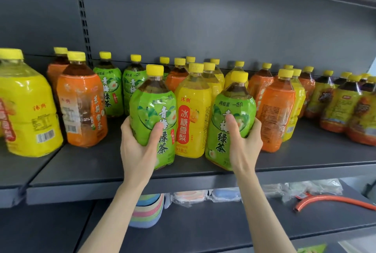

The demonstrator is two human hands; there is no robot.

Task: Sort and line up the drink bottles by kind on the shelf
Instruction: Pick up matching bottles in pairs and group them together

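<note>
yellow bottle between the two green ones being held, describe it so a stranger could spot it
On the dark grey shelf, near its front edge, the left hand grips the left green bottle and the right hand the right green bottle. The yellow bottle stands between them. Unlike the yellow bottles behind, its red panel with white characters faces forward.

Two green-label bottles, one gripped by L hand, other by R hand, are held at shelf front w/ yellow-label bottle between them.
</note>
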